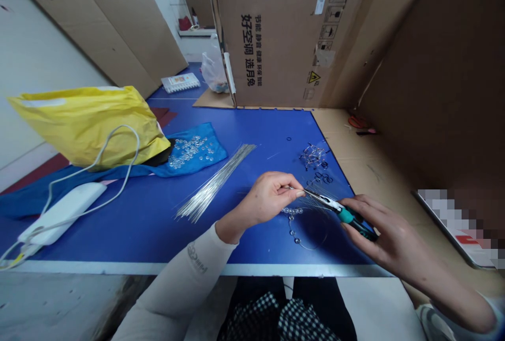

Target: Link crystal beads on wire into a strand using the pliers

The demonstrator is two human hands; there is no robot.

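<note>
My right hand (pixel 384 225) is wrapped round the green and black handles of a pair of pliers (pixel 345 213), their jaws pointing left. At the jaw tips, my left hand (pixel 272 193) pinches a thin piece, apparently wire, between thumb and forefinger. Below the pliers a string of clear beads (pixel 292 233) on fine wire lies on the blue table (pixel 185 243). Left of my left hand is a bundle of straight silvery wires (pixel 216 186). Beyond the pliers sit a heap of wire and bead pieces (pixel 313 157) and several dark rings (pixel 324 177).
Loose clear beads (pixel 189 150) lie on a blue cloth (pixel 213 136) beside a yellow bag (pixel 90 125). A white power strip (pixel 63 214) with a cable is at the left. Cardboard (pixel 284 41) stands behind; red scissors (pixel 356 121) and a tablet-like device (pixel 453 236) are right.
</note>
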